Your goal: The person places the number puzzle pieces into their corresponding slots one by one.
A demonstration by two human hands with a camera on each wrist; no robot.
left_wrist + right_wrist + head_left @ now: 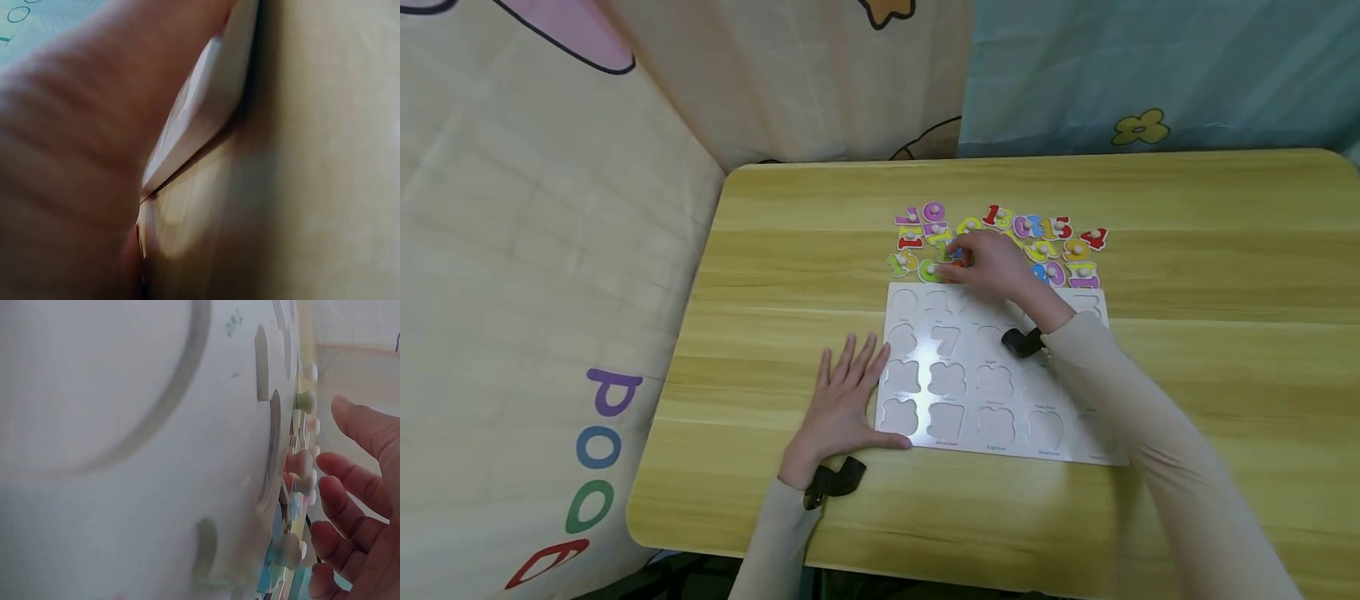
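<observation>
A white number puzzle board (970, 402) with rows of recesses lies on the table. My left hand (842, 412) is spread flat at its left side, with thumb and fingertips against the edge and lower corner. In the left wrist view the hand (69, 162) rests beside the board's edge (206, 106). Over the number pieces behind the board reaches my right hand (996, 265), fingers bent and apart. The right wrist view shows nothing between those fingers (353, 506), which are close to the pieces' round knobs (304, 401). Some pieces are hidden under this hand.
Colourful number pieces lie in a cluster along the board's far edge, among them a red 4 (1094, 239) and a purple zero-like piece (934, 211). The wooden table (760, 333) meets printed curtains (820, 83) at the back and left.
</observation>
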